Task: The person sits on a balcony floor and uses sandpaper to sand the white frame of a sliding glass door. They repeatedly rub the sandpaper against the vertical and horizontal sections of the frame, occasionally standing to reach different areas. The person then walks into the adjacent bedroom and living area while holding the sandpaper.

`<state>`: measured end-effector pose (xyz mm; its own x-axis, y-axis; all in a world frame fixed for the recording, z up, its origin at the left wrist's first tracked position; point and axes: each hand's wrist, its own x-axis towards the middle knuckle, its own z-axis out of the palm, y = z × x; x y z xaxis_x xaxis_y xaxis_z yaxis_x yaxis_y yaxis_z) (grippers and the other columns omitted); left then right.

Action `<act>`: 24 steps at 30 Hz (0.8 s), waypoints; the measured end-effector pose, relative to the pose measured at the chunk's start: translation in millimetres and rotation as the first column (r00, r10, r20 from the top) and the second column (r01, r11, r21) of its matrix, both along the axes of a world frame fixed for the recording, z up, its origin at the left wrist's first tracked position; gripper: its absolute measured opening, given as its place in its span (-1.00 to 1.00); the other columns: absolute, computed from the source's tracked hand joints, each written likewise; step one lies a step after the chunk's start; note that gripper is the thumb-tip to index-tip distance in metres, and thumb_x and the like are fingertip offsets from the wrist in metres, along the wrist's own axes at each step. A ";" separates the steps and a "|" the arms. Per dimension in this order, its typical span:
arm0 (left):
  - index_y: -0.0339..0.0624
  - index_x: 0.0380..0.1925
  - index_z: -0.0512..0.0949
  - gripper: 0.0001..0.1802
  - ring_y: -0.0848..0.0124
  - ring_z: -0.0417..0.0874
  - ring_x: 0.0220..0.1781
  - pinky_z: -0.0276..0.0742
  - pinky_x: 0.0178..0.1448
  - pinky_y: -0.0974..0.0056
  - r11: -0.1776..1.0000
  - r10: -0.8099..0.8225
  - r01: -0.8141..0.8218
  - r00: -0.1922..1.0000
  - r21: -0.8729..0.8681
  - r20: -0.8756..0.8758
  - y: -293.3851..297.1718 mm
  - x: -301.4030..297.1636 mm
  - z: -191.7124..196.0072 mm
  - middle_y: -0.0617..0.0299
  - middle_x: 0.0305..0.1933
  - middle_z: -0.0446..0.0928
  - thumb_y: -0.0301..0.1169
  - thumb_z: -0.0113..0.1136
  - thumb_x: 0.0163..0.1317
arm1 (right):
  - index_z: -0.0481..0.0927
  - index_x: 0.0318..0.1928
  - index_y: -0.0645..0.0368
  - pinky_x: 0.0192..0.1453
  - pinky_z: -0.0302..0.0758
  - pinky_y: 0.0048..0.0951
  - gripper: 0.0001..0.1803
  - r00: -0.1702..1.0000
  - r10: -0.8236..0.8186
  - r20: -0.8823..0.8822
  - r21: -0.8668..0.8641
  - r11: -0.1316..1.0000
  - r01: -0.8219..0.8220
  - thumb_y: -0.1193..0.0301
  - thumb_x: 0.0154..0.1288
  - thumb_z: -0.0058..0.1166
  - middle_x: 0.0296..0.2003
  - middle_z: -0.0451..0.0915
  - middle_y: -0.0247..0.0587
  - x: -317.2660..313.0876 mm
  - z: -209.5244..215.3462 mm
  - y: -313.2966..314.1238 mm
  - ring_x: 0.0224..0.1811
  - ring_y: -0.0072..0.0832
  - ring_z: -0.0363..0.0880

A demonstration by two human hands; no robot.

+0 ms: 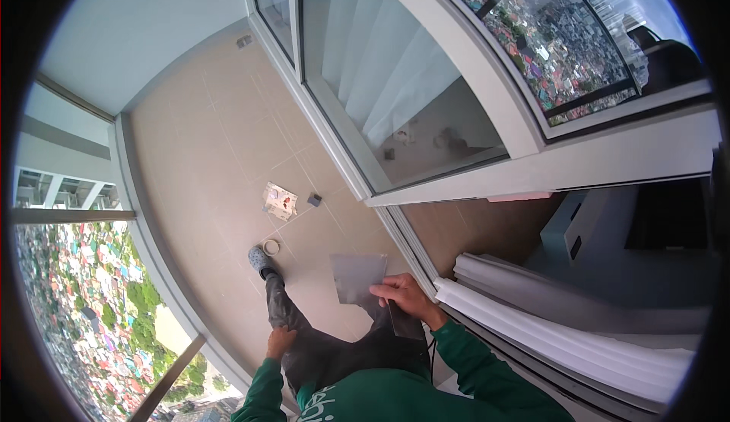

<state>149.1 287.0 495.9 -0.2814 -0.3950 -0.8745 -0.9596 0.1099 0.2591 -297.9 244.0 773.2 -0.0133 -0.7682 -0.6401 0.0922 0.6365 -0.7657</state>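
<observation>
My right hand (pixel 404 294) pinches the right edge of a thin grey sheet (pixel 357 276) between thumb and fingers. The sheet is roughly rectangular, held above the tiles in front of my right leg; its exact material is unclear. Just below that hand a dark flat piece (pixel 404 322) shows against my dark trousers, and I cannot tell whether it is held too. My left hand (pixel 280 341) rests on my left leg with nothing visible in it, its fingers laid over the trouser cloth.
By my left shoe (pixel 259 258) lies a roll of tape (pixel 271 247). Farther off are a crumpled printed wrapper (pixel 280 201) and a small dark block (pixel 314 201). A sliding glass door (pixel 403 72) and white curtain (pixel 563 331) stand right; a balcony railing (pixel 169 270) runs left.
</observation>
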 end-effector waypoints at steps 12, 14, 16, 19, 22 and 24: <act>-0.26 -0.10 0.61 -0.53 -0.18 0.67 -0.10 0.58 -0.01 -0.07 0.968 -0.037 -0.049 0.943 -0.247 -0.331 -51.8 -159.7 171.1 -0.27 -0.21 0.64 -0.05 0.03 0.34 | 0.62 -0.56 0.21 -0.33 0.36 -0.53 -0.54 0.981 -0.017 -0.193 -0.247 0.968 -0.032 0.13 0.38 0.18 -0.61 0.55 -0.39 -152.0 168.3 116.0 -0.51 -0.67 0.44; -0.30 0.10 0.58 -0.54 0.16 0.75 -0.14 0.65 -0.08 0.18 0.989 0.145 -0.133 0.909 0.057 -0.392 -61.5 -153.2 116.5 -0.09 0.00 0.67 -0.18 0.10 0.38 | 0.63 -0.55 0.21 -0.34 0.36 -0.53 -0.55 0.968 -0.136 -0.211 -0.302 0.951 0.068 0.13 0.38 0.18 -0.62 0.55 -0.40 -170.6 177.2 138.6 -0.51 -0.68 0.44; -0.30 0.10 0.57 -0.54 0.16 0.75 -0.14 0.65 -0.08 0.18 0.972 0.219 -0.179 0.929 0.155 -0.298 -71.5 -194.6 124.8 -0.08 -0.01 0.67 -0.18 0.10 0.37 | 0.63 -0.55 0.21 -0.33 0.36 -0.52 -0.56 0.934 -0.287 -0.214 -0.338 0.919 0.205 0.14 0.37 0.18 -0.62 0.54 -0.39 -184.6 183.0 157.5 -0.51 -0.67 0.44; -0.30 0.10 0.57 -0.55 0.17 0.74 -0.15 0.64 -0.08 0.18 0.996 0.026 0.004 0.946 0.090 -0.324 -96.4 -260.1 133.2 -0.08 -0.02 0.67 -0.19 0.11 0.37 | 0.63 -0.54 0.22 -0.29 0.36 -0.51 -0.58 0.837 -0.511 -0.196 -0.363 0.830 0.422 0.16 0.36 0.19 -0.62 0.54 -0.37 -200.0 186.9 178.4 -0.50 -0.66 0.44; -0.30 0.10 0.57 -0.55 0.17 0.74 -0.15 0.64 -0.09 0.18 0.991 -0.112 0.130 0.924 0.024 -0.366 -133.8 -333.0 144.1 -0.07 -0.03 0.67 -0.19 0.12 0.36 | 0.63 -0.55 0.26 -0.28 0.37 -0.52 -0.58 0.710 -0.688 -0.151 -0.413 0.697 0.586 0.20 0.36 0.20 -0.62 0.54 -0.35 -209.5 195.9 189.6 -0.49 -0.64 0.46; -0.30 0.10 0.57 -0.55 0.18 0.73 -0.15 0.64 -0.09 0.18 0.979 -0.189 0.203 0.898 -0.007 -0.397 -150.2 -388.1 155.8 -0.07 -0.04 0.66 -0.20 0.13 0.36 | 0.63 -0.54 0.26 -0.29 0.38 -0.53 -0.59 0.591 -0.795 -0.134 -0.424 0.585 0.691 0.20 0.36 0.21 -0.62 0.54 -0.35 -219.8 190.1 204.5 -0.49 -0.64 0.46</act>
<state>-239.0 136.8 651.7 -0.6742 -0.2688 -0.6879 -0.7383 0.2698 0.6182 -517.7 448.5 963.3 -0.8049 -0.5401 -0.2457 0.1763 0.1777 -0.9682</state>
